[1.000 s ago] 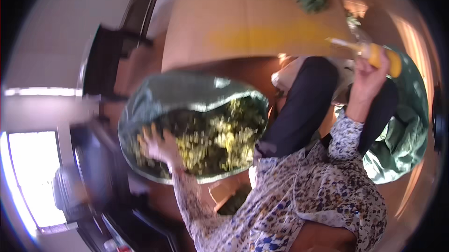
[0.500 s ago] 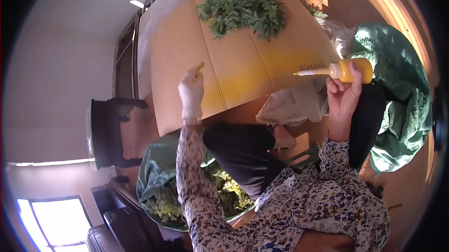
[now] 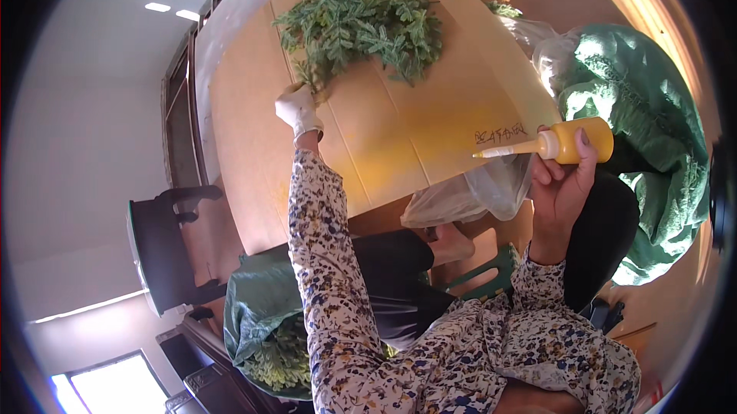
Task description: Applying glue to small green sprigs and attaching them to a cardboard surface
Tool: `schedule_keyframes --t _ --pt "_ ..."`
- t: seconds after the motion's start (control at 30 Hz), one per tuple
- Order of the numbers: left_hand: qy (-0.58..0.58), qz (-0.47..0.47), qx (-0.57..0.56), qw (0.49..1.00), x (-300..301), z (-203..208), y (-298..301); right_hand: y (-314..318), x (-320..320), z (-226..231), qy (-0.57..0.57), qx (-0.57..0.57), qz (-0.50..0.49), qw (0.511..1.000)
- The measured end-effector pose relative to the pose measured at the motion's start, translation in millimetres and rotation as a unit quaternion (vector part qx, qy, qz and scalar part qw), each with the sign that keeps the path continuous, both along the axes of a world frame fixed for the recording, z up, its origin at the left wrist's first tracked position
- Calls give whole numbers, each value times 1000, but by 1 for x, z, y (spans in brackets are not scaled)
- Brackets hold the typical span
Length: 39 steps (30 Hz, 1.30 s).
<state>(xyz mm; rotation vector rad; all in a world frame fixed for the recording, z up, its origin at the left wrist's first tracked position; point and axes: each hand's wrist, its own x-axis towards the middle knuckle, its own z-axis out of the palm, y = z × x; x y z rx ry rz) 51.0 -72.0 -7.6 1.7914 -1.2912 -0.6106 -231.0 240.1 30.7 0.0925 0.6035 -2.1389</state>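
Observation:
My left hand (image 3: 298, 109), in a white glove, reaches to the near left edge of a heap of green artificial leafy sprigs (image 3: 361, 26). Its fingers are closed on one sprig (image 3: 309, 74) there; the fingertips are partly hidden by leaves. The heap lies on a large cardboard sheet (image 3: 246, 107) marked by a yellow stain. My right hand (image 3: 560, 191), ungloved, is wrapped round a squeeze bottle (image 3: 587, 140) of yellow liquid. Held roughly level, the bottle points its long narrow nozzle left over the sheet's near right edge.
A large green sack (image 3: 652, 160) stands at the right, beside a clear plastic bag (image 3: 468, 197). At lower left, another green bag (image 3: 265, 299) holds more sprigs (image 3: 280, 360). Farther left is a dark chair (image 3: 165, 249). My knees are below the cardboard's near edge.
My left hand has moved forward from over the bare cardboard to a sprig at the heap's edge, and its fingers have closed on it. The right hand still holds the bottle.

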Motion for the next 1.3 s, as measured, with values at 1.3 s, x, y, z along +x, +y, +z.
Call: schedule_keyframes --t 1.3 --pt "-120 -165 -185 961 -33 -11 190 -56 40 -10 17 -51 98 994"
